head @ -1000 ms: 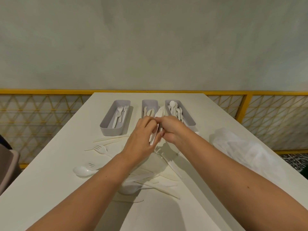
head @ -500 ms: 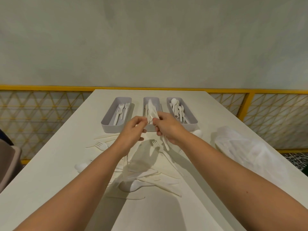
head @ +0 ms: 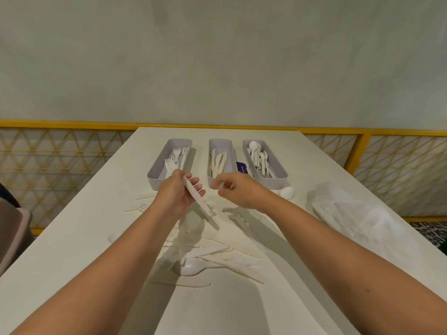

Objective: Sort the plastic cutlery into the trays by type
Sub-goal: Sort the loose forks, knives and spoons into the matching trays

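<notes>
White plastic cutlery piece (head: pixel 200 203), type unclear, lies diagonally across the left hand (head: pixel 177 197). Its upper end sits under the thumb, the fingers (head: pixel 198 187) curl over its far edge, and its lower end sticks out past the palm. It is held above the bench (head: pixel 72 226), just in front of the fork tray (head: pixel 154 176). Right hand (head: pixel 242 193) hovers beside it, apart from the piece, fingers loosely curled, thumb near forefinger; can't tell if they pinch anything. Knife tray (head: pixel 220 142) is in the middle, spoon tray (head: pixel 281 176) on the right, purple label (head: pixel 241 167) between them. Loose cutlery pile (head: pixel 217 258) lies nearer the person, plastic bag (head: pixel 358 213) far right.
</notes>
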